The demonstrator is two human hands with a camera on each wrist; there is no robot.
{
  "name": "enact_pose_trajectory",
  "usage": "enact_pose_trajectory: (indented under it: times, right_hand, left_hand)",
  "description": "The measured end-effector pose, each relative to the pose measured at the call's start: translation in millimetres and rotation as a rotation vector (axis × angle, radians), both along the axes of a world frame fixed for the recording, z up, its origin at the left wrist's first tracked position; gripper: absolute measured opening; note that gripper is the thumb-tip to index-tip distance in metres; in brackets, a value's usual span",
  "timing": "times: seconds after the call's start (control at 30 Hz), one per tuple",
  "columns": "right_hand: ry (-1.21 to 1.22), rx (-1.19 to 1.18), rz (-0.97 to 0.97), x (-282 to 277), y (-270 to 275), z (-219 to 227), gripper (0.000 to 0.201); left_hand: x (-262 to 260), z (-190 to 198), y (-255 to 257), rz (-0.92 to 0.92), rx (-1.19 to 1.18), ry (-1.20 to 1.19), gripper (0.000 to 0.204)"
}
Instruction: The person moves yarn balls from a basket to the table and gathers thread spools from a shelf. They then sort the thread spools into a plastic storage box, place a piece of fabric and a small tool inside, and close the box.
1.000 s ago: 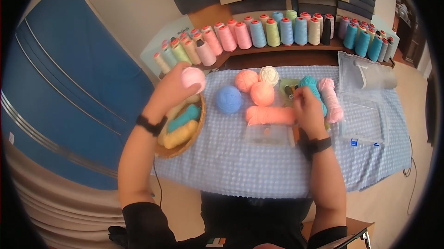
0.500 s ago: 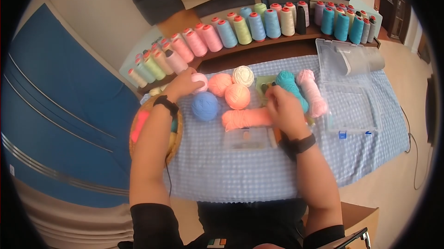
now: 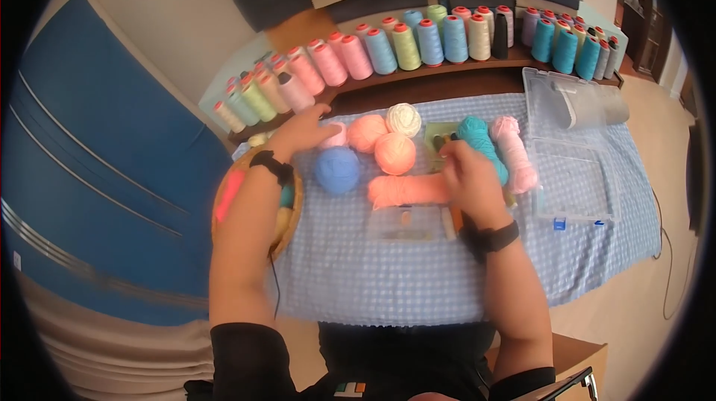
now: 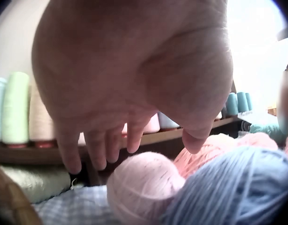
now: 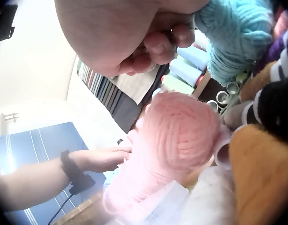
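Note:
In the head view my left hand (image 3: 302,133) is over the far left of the cloth, beside a pale pink yarn ball (image 3: 337,135). Its fingers extend above and behind that ball (image 4: 141,187) in the left wrist view, holding nothing. A blue yarn ball (image 3: 338,171) sits just in front. My right hand (image 3: 473,181) hovers by the right end of a salmon yarn skein (image 3: 409,190), near a teal skein (image 3: 485,149). Loosely curled fingertips (image 5: 158,47) show in the right wrist view with nothing between them.
Two peach yarn balls (image 3: 394,153) and a cream ball (image 3: 403,120) lie mid-table. A wicker basket (image 3: 295,218) with yarn stands left. On the right are a pink skein (image 3: 514,155) and an opened clear case (image 3: 574,211). Thread cones (image 3: 405,47) line the back shelf.
My left hand has carried the pale pink ball from above the basket to the cloth behind the blue ball and let it go. My right hand stays near the salmon skein.

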State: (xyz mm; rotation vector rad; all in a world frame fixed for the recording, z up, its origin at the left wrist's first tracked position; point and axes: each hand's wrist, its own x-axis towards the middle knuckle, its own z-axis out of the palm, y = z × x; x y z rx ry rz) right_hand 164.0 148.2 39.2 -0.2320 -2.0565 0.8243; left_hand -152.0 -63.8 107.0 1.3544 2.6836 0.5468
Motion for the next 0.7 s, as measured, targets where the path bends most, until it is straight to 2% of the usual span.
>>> enact_pose_trajectory:
  times: [0.07,0.1,0.2,0.27,0.3,0.4,0.5,0.6,0.7]
  right_hand:
    - [0.024,0.012,-0.011,-1,2,-4,0.009]
    - [-0.014,-0.061,0.011,0,3,-4,0.009]
    - [-0.002,-0.096,0.032,1,2,-3,0.010]
    - [-0.003,-0.081,0.043,1,2,-3,0.010]
    - [0.001,-0.079,0.051,1,1,-2,0.010]
    - [0.037,-0.064,0.070,-5,-2,-7,0.009]
    - [0.019,-0.082,0.095,-5,-2,-9,0.010]
    - [-0.014,-0.109,0.094,-3,-2,-8,0.012]
    - [-0.034,-0.113,0.105,-3,-1,-9,0.013]
  left_hand:
    - [17,23,-17,-0.076,0.083,0.114,0.054]
    - [38,40,-29,-0.071,0.154,0.101,0.045]
    - [73,69,-79,-0.029,0.214,0.138,0.039]
    - [88,74,-118,0.071,0.086,0.077,0.040]
    - [95,73,-135,0.120,0.024,0.045,0.041]
    - [116,62,-178,0.109,-0.159,-0.070,0.042]
    - [119,29,-214,0.081,-0.221,-0.046,0.047]
    - [122,10,-230,0.024,-0.222,-0.005,0.056]
    - [122,4,-226,0.044,-0.267,-0.054,0.063]
